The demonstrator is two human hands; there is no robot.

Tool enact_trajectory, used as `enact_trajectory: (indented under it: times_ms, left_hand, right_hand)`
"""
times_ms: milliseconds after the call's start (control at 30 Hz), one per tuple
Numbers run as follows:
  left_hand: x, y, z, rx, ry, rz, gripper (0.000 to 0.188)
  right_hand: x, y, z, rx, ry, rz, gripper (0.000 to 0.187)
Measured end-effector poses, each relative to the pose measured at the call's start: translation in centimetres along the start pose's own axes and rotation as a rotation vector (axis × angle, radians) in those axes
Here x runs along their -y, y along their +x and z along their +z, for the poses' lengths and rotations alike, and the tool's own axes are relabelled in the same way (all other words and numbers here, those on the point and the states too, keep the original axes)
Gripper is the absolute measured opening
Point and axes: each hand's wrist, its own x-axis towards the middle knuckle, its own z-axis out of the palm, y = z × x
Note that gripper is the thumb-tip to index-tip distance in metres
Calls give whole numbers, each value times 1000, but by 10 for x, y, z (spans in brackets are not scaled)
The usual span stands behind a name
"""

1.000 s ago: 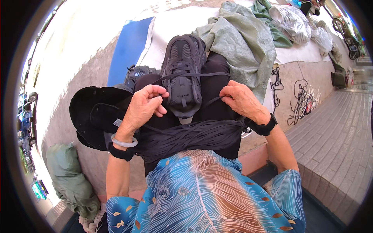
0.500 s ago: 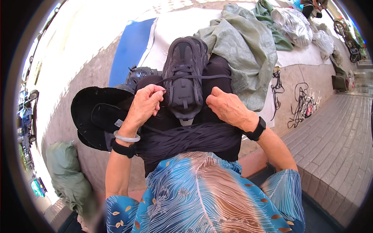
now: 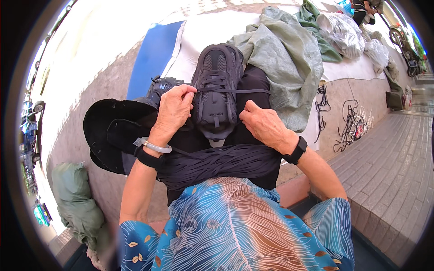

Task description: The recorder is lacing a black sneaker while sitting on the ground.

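Note:
A dark grey sneaker (image 3: pixel 217 106) rests on my lap, partly threaded with a flat dark shoelace (image 3: pixel 251 91). One length of that lace crosses the shoe and stretches right over my thigh. At the shoe's left edge, my left hand (image 3: pixel 174 110) pinches the lace between thumb and fingertips. My right hand (image 3: pixel 266 124) is closed beside the shoe's right edge; anything within its fingers is hidden. Across my lap, nearer to me, lies a thick bundle of dark laces (image 3: pixel 221 160). Another dark shoe (image 3: pixel 162 86) shows behind my left hand.
Black padded pieces (image 3: pixel 120 135) lie left of my lap. Ahead are a blue sheet (image 3: pixel 153 58), a grey-green woven sack (image 3: pixel 289 63) and clear plastic bags (image 3: pixel 341 34). Loose cords (image 3: pixel 350 124) lie on the ground at right, near a tiled step (image 3: pixel 384 167). A green sack (image 3: pixel 77 198) stands left.
My left hand has moved up and slightly right along the shoe's left edge, and now pinches the lace near the lacing. My right hand has barely moved.

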Motion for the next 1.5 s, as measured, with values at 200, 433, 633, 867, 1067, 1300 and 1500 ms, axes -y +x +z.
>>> enact_trajectory:
  times_ms: [200,433,633,867,1067,1300,1500]
  left_hand:
    - [17,10,1,-82,226,316,18]
    - [34,23,-7,50,-51,125,18]
    - [33,22,-4,74,-159,163,17]
    - [43,18,-1,111,-210,121,14]
    - [40,17,4,15,-114,193,13]
    - [43,22,4,40,-181,169,13]
    - [43,23,6,22,-160,194,12]
  right_hand:
    - [-3,0,-3,-13,77,36,13]
    - [-24,17,1,-93,248,-30,11]
    - [-22,22,-3,-116,374,104,15]
    - [-26,20,5,-68,411,105,18]
    - [-21,21,-3,-48,496,107,18]
    - [-19,21,-5,-47,570,140,17]
    - [-19,19,-6,-52,581,208,17]
